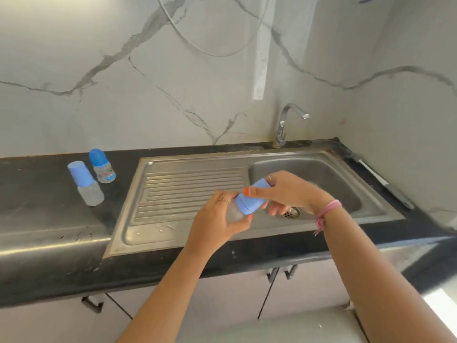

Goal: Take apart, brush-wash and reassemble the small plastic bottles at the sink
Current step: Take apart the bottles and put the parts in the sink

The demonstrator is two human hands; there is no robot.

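Note:
Over the steel sink [321, 159] I hold a small clear bottle with a blue cap [249, 201], tilted with the cap toward the upper right. My left hand [217, 219] grips the clear body [233, 214]. My right hand [289, 191] wraps the blue cap from above. Two more small bottles stand on the black counter at the left: one with a tall blue cap [85, 183], and behind it one with a rounded blue cap and a printed label [102, 167].
The ribbed drainboard [188, 191] lies left of the basin, the drain [291, 212] just under my right hand. A chrome tap [288, 122] stands at the back. A long-handled brush [385, 183] lies on the counter along the right wall. Cabinet handles [282, 272] sit below.

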